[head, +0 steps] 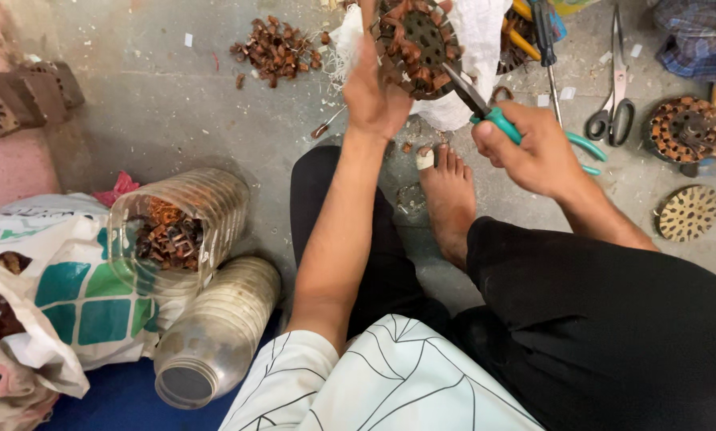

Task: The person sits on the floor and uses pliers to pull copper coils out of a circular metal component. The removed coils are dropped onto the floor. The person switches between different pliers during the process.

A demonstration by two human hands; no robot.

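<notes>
Head view: left hand (376, 96) on stator (416, 44), right hand (533, 148) around pliers (497, 120).

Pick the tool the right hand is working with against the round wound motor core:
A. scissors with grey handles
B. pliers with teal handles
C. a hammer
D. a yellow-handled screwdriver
B: the right hand closes its grip on the teal-handled pliers, whose tips meet the motor core that the left hand steadies; the scissors lie untouched on the floor.
</notes>
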